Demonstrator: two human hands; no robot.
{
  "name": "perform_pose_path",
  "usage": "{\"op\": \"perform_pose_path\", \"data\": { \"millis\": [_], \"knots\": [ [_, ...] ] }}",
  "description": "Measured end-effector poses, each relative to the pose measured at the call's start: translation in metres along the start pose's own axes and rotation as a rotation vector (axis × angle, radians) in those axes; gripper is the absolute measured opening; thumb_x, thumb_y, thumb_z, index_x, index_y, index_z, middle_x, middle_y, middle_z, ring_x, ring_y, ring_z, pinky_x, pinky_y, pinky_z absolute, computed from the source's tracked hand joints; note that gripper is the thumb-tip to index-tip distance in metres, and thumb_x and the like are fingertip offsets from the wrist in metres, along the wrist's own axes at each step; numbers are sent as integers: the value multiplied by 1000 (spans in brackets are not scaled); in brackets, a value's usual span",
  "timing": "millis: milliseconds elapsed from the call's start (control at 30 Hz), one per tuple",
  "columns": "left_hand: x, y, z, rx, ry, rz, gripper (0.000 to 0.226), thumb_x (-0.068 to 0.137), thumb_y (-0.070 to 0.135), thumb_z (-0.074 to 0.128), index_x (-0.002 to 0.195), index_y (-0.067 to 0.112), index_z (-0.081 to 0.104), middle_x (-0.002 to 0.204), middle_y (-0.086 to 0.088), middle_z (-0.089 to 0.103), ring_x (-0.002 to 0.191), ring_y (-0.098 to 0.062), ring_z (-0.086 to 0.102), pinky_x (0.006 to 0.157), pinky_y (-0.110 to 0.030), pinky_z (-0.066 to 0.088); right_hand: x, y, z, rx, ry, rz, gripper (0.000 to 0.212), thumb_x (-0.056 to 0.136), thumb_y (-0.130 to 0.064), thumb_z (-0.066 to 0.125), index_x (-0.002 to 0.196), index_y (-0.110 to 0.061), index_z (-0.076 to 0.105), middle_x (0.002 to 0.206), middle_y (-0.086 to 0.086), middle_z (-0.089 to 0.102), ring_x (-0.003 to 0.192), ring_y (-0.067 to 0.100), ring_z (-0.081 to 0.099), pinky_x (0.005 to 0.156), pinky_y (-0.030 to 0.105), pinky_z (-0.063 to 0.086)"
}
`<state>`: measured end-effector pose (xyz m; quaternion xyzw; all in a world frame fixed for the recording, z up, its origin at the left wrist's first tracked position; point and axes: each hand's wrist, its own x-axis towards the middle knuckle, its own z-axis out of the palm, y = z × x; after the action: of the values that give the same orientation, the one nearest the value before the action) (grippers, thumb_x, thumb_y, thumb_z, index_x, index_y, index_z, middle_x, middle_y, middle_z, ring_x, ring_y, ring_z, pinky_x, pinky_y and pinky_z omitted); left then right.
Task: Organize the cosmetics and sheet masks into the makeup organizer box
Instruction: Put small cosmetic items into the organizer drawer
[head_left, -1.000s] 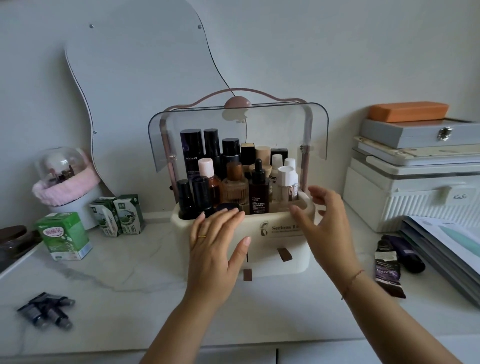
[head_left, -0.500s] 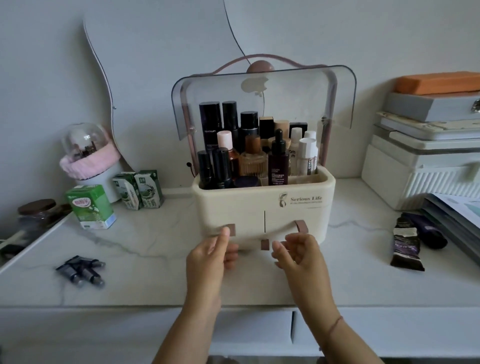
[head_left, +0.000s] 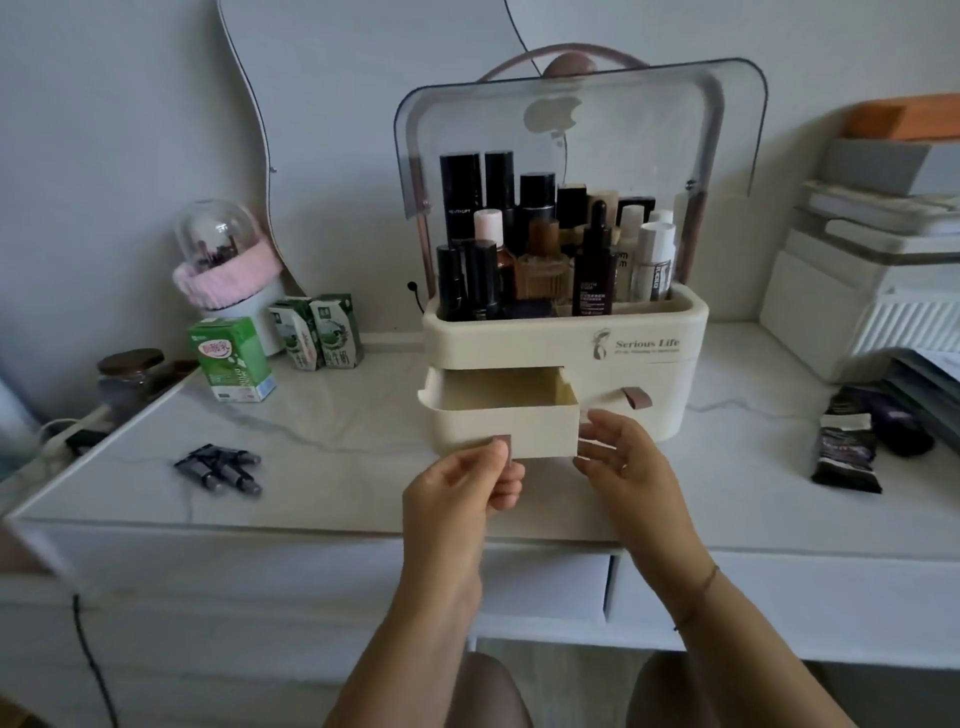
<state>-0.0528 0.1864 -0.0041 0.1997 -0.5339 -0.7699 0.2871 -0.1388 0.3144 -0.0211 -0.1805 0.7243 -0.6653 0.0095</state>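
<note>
The cream makeup organizer box (head_left: 644, 358) stands on the white table, its clear lid (head_left: 639, 130) raised and several bottles (head_left: 550, 249) upright in its top tray. Its left drawer (head_left: 498, 421) is pulled out and looks empty. My left hand (head_left: 462, 493) pinches the drawer's brown pull tab. My right hand (head_left: 623, 467) hovers at the drawer's right front corner, fingers apart. The right drawer with its brown tab (head_left: 638, 399) stays closed. Several small dark tubes (head_left: 221, 470) lie at the left. Dark sachets (head_left: 847, 449) and a purple tube (head_left: 901, 423) lie at the right.
Green drink cartons (head_left: 231, 358) and two smaller cartons (head_left: 317, 338) stand left of the box, beside a glass dome with a pink band (head_left: 223, 260). A wavy mirror (head_left: 363, 104) leans behind. Stacked white and grey cases (head_left: 872, 249) fill the right; a jar (head_left: 130, 374) sits far left.
My left hand has pulled the left drawer out by its tab. The view has shifted down and back. My right hand has moved from the drawer front to the drawer's corner.
</note>
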Motion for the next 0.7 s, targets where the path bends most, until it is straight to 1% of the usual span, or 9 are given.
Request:
{"op": "perform_pose_path", "data": {
  "millis": [100, 233, 300, 433, 500, 567, 633, 667, 700],
  "knots": [
    [-19, -1, -4, 13, -32, 16, 16, 82, 12, 69, 68, 12, 77, 65, -11, 71, 57, -13, 64, 54, -20, 51, -7, -8, -2, 179, -5, 19, 37, 93, 5, 46, 126, -10, 54, 116, 6, 66, 100, 15, 66, 88, 26, 55],
    [-33, -6, -9, 16, -40, 45, 11, 82, 12, 69, 73, 8, 75, 65, -12, 71, 57, -14, 63, 54, -20, 51, -23, -18, 2, 257, -18, 15, 29, 99, -16, 40, 119, -17, 62, 112, 2, 69, 104, 17, 65, 96, 40, 50],
    [-36, -6, -10, 7, -50, 58, 12, 77, 19, 72, 75, 8, 75, 66, -12, 71, 57, -13, 63, 54, -20, 51, -29, -20, 4, 262, -2, 5, 29, 100, -21, 40, 116, -17, 63, 111, 2, 70, 106, 18, 64, 97, 42, 49],
    [-37, -4, -19, 63, -58, 83, 28, 69, 36, 74, 77, 9, 74, 69, -10, 73, 61, -12, 65, 56, -19, 51, -44, -15, 10, 206, 57, -46, 25, 99, -25, 42, 110, -22, 64, 104, -2, 70, 102, 16, 64, 93, 37, 50],
    [-32, 1, -37, 131, 20, 136, 33, 68, 43, 72, 74, 11, 71, 63, -5, 70, 56, -9, 62, 53, -18, 49, -51, -11, 13, 153, 127, -81, 19, 98, -25, 43, 104, -28, 61, 100, -8, 67, 98, 12, 64, 88, 32, 52],
    [-18, 12, -69, 234, 161, 225, 28, 73, 45, 69, 73, 16, 67, 58, 2, 66, 53, -5, 58, 52, -17, 47, -59, -8, 15, 98, 262, -103, 16, 97, -23, 44, 94, -35, 55, 95, -10, 63, 92, 13, 64, 80, 28, 54],
    [0, 27, -108, 339, 313, 286, 17, 83, 39, 67, 80, 22, 67, 66, 6, 66, 62, -7, 60, 59, -21, 49, -76, -7, 22, 53, 398, -107, 21, 95, -18, 46, 84, -35, 52, 84, -9, 61, 80, 14, 62, 74, 33, 52],
    [9, 34, -128, 385, 377, 297, 13, 86, 36, 64, 85, 23, 66, 75, 3, 69, 70, -11, 62, 65, -26, 50, -89, -7, 30, 62, 410, -111, 22, 94, -15, 49, 82, -33, 52, 78, -6, 61, 74, 15, 60, 70, 33, 50],
    [18, 39, -146, 426, 431, 302, 13, 88, 35, 63, 89, 23, 65, 84, -2, 70, 78, -16, 63, 71, -31, 52, -104, -8, 43, 77, 372, -128, 22, 93, -13, 52, 81, -31, 53, 75, -4, 61, 69, 15, 59, 65, 30, 48]
  ]
}}
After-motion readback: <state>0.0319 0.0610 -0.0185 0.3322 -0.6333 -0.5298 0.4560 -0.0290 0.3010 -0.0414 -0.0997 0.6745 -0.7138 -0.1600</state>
